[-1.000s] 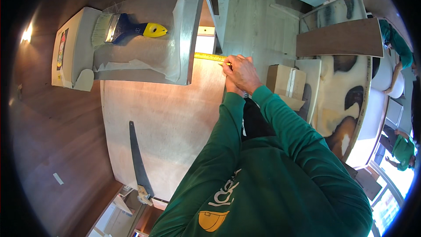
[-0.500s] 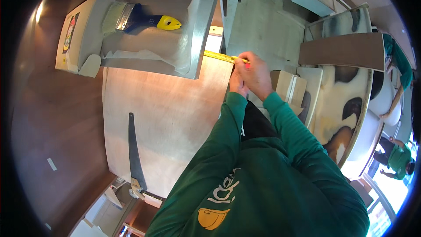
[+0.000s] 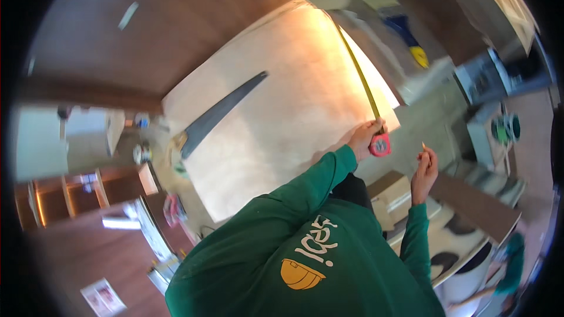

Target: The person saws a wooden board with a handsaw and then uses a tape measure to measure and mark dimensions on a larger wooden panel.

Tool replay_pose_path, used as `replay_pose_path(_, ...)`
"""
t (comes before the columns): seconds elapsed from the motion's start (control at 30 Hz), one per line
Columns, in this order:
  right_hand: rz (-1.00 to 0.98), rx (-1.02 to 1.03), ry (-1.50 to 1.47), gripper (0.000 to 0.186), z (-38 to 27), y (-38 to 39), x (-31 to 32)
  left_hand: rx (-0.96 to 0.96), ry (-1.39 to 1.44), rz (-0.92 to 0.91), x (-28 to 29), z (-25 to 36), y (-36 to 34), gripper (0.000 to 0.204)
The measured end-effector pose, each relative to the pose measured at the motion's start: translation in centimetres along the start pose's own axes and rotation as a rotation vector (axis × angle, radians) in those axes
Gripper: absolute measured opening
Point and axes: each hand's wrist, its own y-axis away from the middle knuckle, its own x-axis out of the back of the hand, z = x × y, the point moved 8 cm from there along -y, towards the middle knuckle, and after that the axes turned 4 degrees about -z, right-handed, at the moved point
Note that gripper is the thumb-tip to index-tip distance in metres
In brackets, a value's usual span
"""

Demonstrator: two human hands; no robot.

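My left hand (image 3: 362,138) grips a red tape measure (image 3: 380,145) at the edge of a pale plywood sheet (image 3: 241,158); its yellow blade (image 3: 357,68) runs from there across the board to the far end. Off to the right, apart from it, my right hand (image 3: 424,173) holds a thin light pencil-like stick (image 3: 423,147) in pinched fingers. A handsaw (image 3: 226,105) lies on the sheet to the left. A blue and yellow paintbrush (image 3: 404,28) lies on a metal-coloured surface beyond the tape.
A dark wood panel (image 3: 117,47) borders the sheet at upper left. A cardboard box (image 3: 383,191), a brown board (image 3: 470,196) and black-patterned boards are at lower right, with a person in green (image 3: 511,264) beside them. Lit shelves (image 3: 70,194) stand lower left; a bucket (image 3: 502,129) sits right.
The whole view has swung round and is blurred. My right hand has left the tape and moved out to the right, while my left hand holds the tape case with more blade showing.
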Motion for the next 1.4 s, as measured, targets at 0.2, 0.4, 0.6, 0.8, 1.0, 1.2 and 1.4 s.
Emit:
replay_pose_path(0.2,-0.284,0.059,0.0,0.025,0.5,6.3,-9.0,0.015,-0.232,0.27,7.0,5.8,14.4,0.027)
replay_pose_path(0.4,-0.715,0.136,0.123,0.025,-5.5,13.6,-22.3,-0.144,-0.454,0.533,14.4,10.0,36.4,0.025)
replay_pose_path(0.6,-0.957,0.765,0.513,0.032,-14.0,15.0,-41.6,-0.286,-0.546,0.886,15.8,9.3,55.1,0.027)
replay_pose_path(0.8,-1.069,1.038,0.754,0.053,-19.8,16.8,-62.5,-0.419,-0.27,1.188,15.1,2.0,62.5,0.021)
replay_pose_path(1.0,-1.263,0.937,0.859,0.049,-19.0,19.2,-66.7,-0.503,-0.198,1.409,10.6,-7.8,65.1,0.02)
replay_pose_path(1.2,-1.241,0.885,0.448,0.023,-17.5,15.8,-62.3,-0.371,-0.125,1.547,9.0,-11.0,63.3,0.021)
replay_pose_path(1.4,-1.067,0.796,0.309,0.017,-12.7,6.4,-49.9,-0.239,-0.322,1.474,10.7,-4.8,61.1,0.031)
